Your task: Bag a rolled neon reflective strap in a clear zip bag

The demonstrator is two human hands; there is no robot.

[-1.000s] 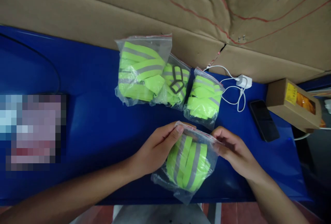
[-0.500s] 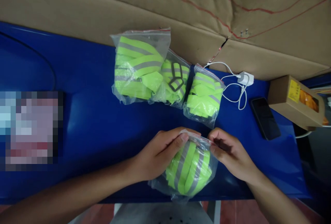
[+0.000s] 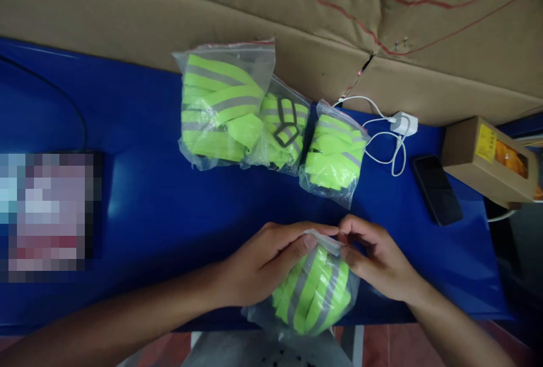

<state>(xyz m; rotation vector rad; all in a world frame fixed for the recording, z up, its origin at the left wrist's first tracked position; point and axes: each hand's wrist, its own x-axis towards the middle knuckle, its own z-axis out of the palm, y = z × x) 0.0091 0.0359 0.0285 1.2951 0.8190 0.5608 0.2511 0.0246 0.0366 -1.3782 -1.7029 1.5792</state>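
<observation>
Blue tabletop fills the middle of the frame, with a pixelated object at the far left whose identity cannot be told and a dark cable running down to it. Along the top stands a brown cardboard panel.

Left of upper centre lies a large clear bag packed with neon yellow-green webbing, overlapping a smaller clear bag that shows black buckles.

At lower centre, the left hand pinches the top edge of the held zip-lock bag between thumb and fingers. This bag is near the front edge of the tabletop, with grey-striped reflective straps bunched inside. Just above it, apart from it, lies a third filled bag. At the held bag's right corner, the right hand grips the same edge, fingers curled, the two hands' fingertips close together.

Three bags lie filled; the one in hand is filled too, so judging by this, only its mouth is in question. Whether the seal is pressed closed cannot be told.

Farther right are a white charger with its cord, a black smartphone and a cardboard box with a yellow label.
</observation>
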